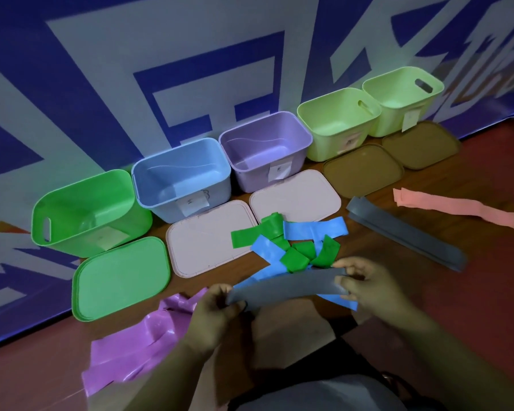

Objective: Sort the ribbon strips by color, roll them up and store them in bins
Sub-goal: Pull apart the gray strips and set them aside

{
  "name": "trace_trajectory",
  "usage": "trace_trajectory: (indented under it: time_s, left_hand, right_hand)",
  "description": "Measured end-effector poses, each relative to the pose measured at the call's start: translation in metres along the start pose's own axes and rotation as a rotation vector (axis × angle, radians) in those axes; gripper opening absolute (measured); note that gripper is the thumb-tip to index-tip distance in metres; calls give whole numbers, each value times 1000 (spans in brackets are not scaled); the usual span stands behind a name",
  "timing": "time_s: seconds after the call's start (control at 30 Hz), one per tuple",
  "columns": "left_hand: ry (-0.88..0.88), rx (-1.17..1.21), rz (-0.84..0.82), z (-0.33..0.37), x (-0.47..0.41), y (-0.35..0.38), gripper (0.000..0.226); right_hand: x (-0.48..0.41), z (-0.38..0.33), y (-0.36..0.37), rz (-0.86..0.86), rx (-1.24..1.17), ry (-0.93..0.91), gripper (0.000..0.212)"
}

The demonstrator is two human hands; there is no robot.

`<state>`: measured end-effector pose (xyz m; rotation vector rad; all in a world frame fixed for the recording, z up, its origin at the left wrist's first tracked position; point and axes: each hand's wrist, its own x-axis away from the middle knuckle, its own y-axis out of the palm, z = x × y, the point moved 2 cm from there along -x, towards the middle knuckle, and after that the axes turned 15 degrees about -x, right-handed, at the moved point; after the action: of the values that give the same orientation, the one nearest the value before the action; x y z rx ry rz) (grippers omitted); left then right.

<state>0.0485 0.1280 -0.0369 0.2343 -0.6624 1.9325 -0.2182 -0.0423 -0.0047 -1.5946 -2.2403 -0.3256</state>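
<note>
The crumpled purple ribbon strips [137, 348] look glossy and slick, catching highlights. The flat grey strip [285, 287] looks matt and smooth. The rectangular blue plastic bin [184, 185] has smooth, slightly shiny walls with a paper label [194, 204]. The reddish-brown floor [457, 295] looks wood-like and smooth.

arms: both forearms bare, no sleeves in view
left hand [217, 314]: bare, no glove
right hand [371, 287]: bare, no glove

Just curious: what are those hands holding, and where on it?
A grey ribbon strip, stretched between both hands: left hand pinches one end, right hand the other.
</note>
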Motion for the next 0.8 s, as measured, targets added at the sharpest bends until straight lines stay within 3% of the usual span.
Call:
trace_trajectory:
  time_s: [0.2, 0.37, 0.57, 0.7, 0.8]
  left_hand:
    - [18, -46, -9, 37, -23, 40, 25]
    - [-7, -26, -138, 89, -53, 96, 21]
    - [59, -240, -112, 151, -110, 178, 4]
    - [152, -369, -141, 186, -154, 233, 21]
    - [228, -467, -155, 208, -184, 267, 22]
  right_hand:
    - [-18, -13, -61, 35, -11, -43, 23]
    - [-50, -20, -131, 118, 50, -68, 23]
    - [-85, -15, -228, 179, 99, -28, 28]
    - [-101, -11, -275, 276, 135, 4, 30]
    - [-109, -9, -299, 328, 142, 6, 23]
